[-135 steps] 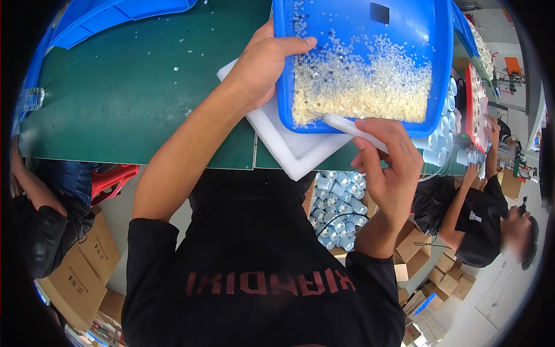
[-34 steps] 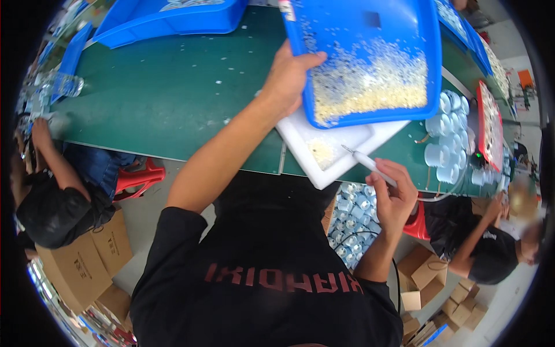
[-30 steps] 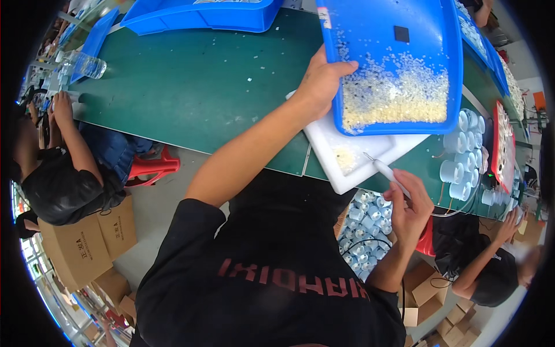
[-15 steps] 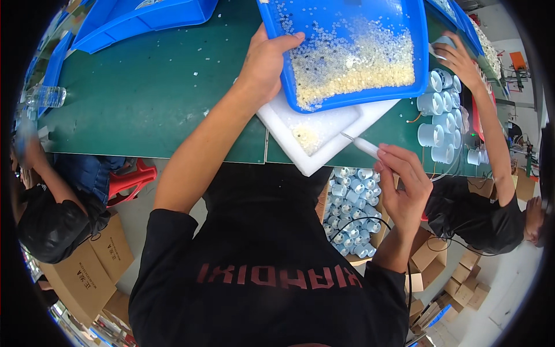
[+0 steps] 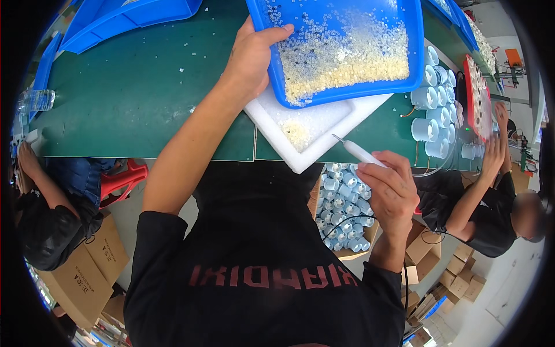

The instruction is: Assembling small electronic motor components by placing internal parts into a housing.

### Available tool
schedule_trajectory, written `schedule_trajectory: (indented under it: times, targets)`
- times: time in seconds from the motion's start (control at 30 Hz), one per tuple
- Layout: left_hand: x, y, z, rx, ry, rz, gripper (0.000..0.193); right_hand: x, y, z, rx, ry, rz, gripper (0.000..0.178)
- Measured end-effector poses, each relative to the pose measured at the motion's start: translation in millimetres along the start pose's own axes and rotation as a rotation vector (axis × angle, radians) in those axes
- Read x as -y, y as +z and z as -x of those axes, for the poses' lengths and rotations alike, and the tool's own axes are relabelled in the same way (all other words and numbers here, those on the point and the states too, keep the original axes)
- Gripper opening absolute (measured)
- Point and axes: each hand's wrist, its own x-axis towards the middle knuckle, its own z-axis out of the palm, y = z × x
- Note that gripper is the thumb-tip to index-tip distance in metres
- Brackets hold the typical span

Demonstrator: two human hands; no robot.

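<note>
My left hand (image 5: pixel 247 65) grips the left side of a blue plastic tray (image 5: pixel 277 81), thumb over its rim. The tray is tilted, and many tiny translucent and pale yellow pieces (image 5: pixel 352 66) have gathered toward its lower edge. Beneath it, partly covered, lies a white foam tray (image 5: pixel 299 162) with a small heap of the same pale pieces (image 5: pixel 296 133) in its near corner. Between the fingers of my right hand (image 5: pixel 393 188) is a white pen-like tool (image 5: pixel 363 154); its thin metal tip points at the foam rim, just right of it.
Light-blue cups (image 5: pixel 426 129) stand in rows on the green table (image 5: pixel 144 110) at right, beside a red tray (image 5: pixel 476 95). A box of similar cups (image 5: pixel 346 214) sits below the table edge. Co-workers sit at both sides. A blue bin (image 5: pixel 130 26) is at far left.
The whole view has shifted slightly. My right hand has turned, bringing its fingers closer around the pen-like tool. The right co-worker's hand has moved from the cups to the red tray's near end.
</note>
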Motion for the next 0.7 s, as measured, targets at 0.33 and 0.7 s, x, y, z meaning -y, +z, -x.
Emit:
schedule_trajectory:
  times: [0.33, 0.7]
  targets:
    - [3.7, -10.1, -5.2, 0.013, -0.036, -0.017, 0.029, -2.0, 13.6, 2.0, -0.04, 0.177, -0.104, 0.033]
    - [1.5, -4.4, -1.4, 0.023, -0.004, 0.004, 0.032, -0.7, 15.4, 8.5, -0.04, 0.374, -0.181, 0.022]
